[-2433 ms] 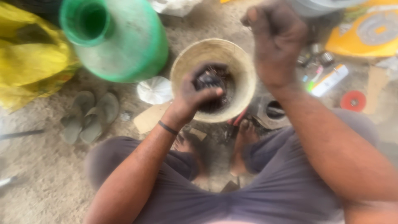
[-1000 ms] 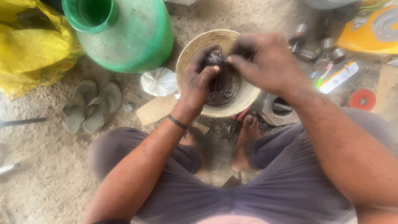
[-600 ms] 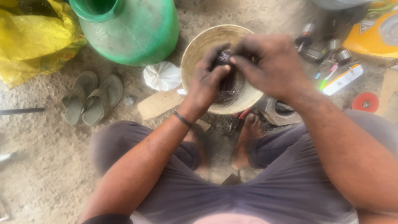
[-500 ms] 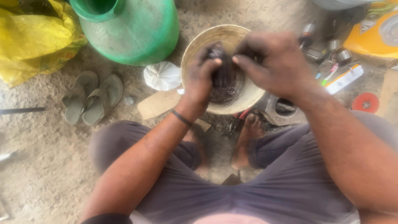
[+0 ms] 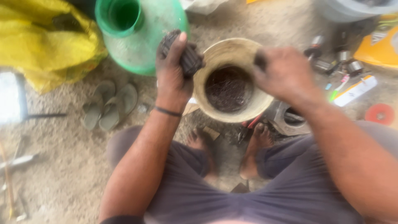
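The left hand (image 5: 174,72) grips a dark ribbed cylindrical part (image 5: 188,58), its long axis running far-left to near-right, just left of the tan bucket (image 5: 232,112). The right hand (image 5: 284,72) curls closed on the bucket's right rim.

Soft, even daylight with faint shadows. The whole view is blurred; both hands smear with motion. A pale patch glares at the left edge.

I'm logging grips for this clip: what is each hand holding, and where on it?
Left hand grips a dark ribbed part around its middle. Right hand rests on the bowl rim; any hold cannot be told.
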